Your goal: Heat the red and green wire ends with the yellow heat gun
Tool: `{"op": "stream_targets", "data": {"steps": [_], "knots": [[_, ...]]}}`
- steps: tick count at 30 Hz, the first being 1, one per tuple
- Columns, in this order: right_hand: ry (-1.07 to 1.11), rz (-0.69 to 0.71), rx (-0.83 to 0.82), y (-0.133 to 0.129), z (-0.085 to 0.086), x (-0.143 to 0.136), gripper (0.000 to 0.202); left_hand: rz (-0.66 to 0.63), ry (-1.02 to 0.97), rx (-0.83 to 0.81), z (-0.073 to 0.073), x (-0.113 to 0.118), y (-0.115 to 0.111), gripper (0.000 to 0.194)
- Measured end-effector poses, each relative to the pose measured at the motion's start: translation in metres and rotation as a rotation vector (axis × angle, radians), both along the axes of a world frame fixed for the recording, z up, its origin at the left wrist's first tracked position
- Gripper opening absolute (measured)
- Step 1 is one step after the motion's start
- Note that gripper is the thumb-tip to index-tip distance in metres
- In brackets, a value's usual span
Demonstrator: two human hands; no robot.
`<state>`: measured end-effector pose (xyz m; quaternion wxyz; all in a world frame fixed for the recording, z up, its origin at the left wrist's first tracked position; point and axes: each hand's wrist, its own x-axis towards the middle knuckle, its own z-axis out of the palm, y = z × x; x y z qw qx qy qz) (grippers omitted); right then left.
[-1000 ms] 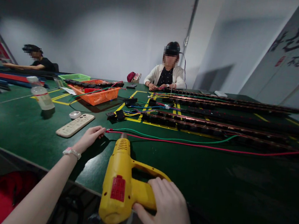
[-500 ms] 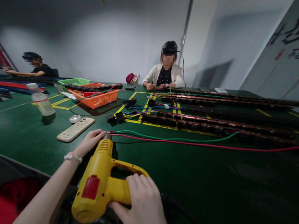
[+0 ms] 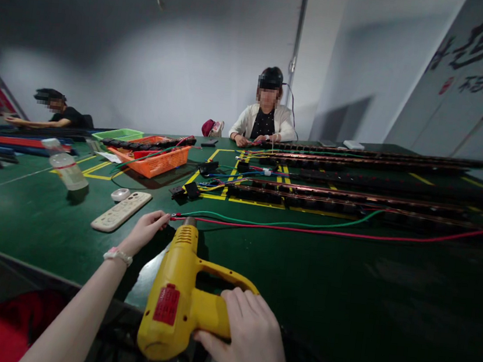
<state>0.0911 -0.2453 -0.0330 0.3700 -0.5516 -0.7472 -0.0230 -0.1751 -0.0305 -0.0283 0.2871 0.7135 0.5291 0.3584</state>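
My right hand [image 3: 249, 334] is wrapped round the handle of a yellow heat gun [image 3: 175, 290], whose metal nozzle points away from me toward the wires. The nozzle tip is close to a red wire [image 3: 306, 231] and a green wire [image 3: 263, 223], just right of their ends. My left hand [image 3: 150, 228] pinches the wire ends, where a small ring terminal [image 3: 173, 216] shows at the fingertips. Both wires run off to the right above the green table [image 3: 341, 299].
Left of my hand lie a beige phone [image 3: 121, 211] and a small white round object [image 3: 120, 194]. A bottle [image 3: 67, 166], an orange basket [image 3: 155, 163] and a green basket [image 3: 119, 134] stand beyond. Long dark strips [image 3: 353, 206] with wires cross the table. A person [image 3: 264, 116] sits opposite.
The heat gun in my right hand has moved to the right, its nozzle shifting from my left fingertips along the wires. My left hand stays nearly in place, still pinching the wire ends.
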Motion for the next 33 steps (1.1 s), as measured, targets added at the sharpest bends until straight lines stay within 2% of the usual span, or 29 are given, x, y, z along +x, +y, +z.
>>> {"op": "stream_targets", "data": {"steps": [7, 16, 21, 26, 33], "knots": [[-0.016, -0.052, 0.066, -0.011, 0.008, 0.032, 0.04, 0.012, -0.01, -0.004, -0.001, -0.001, 0.0, 0.043], [-0.202, -0.14, 0.223, -0.025, 0.009, 0.081, 0.033, 0.032, -0.072, -0.035, -0.001, 0.001, 0.0, 0.047], [-0.234, -0.173, 0.19, -0.034, 0.005, 0.104, 0.03, 0.034, -0.079, -0.026, 0.002, 0.002, -0.001, 0.05], [-0.243, -0.22, 0.086, -0.04, 0.002, 0.113, 0.032, 0.047, -0.082, -0.05, 0.001, 0.004, -0.001, 0.052], [-0.291, -0.139, 0.102, -0.035, 0.002, 0.105, 0.029, 0.032, -0.069, -0.039, -0.006, 0.004, 0.0, 0.048]]}}
